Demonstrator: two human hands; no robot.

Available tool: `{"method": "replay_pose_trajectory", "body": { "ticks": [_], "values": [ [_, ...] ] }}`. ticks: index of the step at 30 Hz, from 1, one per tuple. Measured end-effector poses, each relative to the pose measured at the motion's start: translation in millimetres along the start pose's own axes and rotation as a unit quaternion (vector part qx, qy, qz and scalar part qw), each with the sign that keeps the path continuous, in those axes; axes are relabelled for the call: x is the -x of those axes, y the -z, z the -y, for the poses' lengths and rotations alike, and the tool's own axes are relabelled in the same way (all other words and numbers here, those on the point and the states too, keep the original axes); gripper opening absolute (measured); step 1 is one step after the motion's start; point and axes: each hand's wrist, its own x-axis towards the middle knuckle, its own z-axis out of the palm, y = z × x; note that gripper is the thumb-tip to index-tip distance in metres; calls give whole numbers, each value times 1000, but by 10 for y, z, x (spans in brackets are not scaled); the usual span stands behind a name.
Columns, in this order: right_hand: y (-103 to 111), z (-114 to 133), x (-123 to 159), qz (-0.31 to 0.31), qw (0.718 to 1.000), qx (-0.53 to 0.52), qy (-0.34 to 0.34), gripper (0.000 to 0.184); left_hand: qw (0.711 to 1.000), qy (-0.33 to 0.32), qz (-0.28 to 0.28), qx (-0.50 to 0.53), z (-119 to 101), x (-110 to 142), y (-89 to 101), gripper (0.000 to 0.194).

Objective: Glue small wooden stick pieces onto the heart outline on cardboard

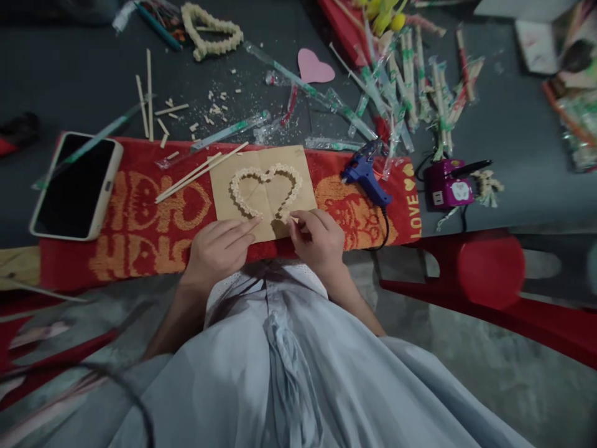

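Note:
A heart outline (237, 194) built from short pale stick pieces lies on a creased brown paper sheet (222, 180). Its bottom point is a gap between two ends. My left hand (219, 249) rests at the paper's lower left edge, fingers pressed together and tips by the outline's left end. Over the lower right edge, my right hand (319, 238) pinches close to the right end; whatever its fingertips hold is too small to tell. Two thin wooden sticks (189, 177) lie across the paper's left edge. To the right sits a blue glue gun (366, 177).
A red patterned towel (84, 261) lies under the paper, with a phone (74, 186) at left. Beyond are stick crumbs (217, 112), a finished-looking stick heart (219, 45), a pink heart (315, 66), wrapped chopsticks (405, 81) and a purple box (450, 183). A red chair (489, 270) stands right.

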Motion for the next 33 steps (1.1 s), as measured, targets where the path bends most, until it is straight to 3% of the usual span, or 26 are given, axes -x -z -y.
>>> {"method": "replay_pose_trajectory", "body": {
  "ticks": [6, 13, 19, 24, 28, 33],
  "values": [
    [70, -250, 31, 55, 993, 87, -51, 20, 1000, 7, -21, 10, 12, 10, -3, 22],
    [55, -311, 65, 121, 985, 80, -96, 24, 999, 25, -31, 14, -12, 11, 12, 23],
    [144, -364, 72, 97, 990, 48, -89, 19, 996, 72, -39, 23, -15, 7, -9, 22],
    [456, -659, -43, 53, 984, 122, -117, 19, 989, 114, -68, 72, -91, -85, -12, 28],
    [677, -914, -164, 84, 964, 202, -154, 24, 984, 171, -33, 48, -295, -340, -78, 20],
    [654, -1094, -217, 138, 952, 222, -159, 34, 967, 244, 78, -16, -560, -724, -287, 20]
  ]
}}
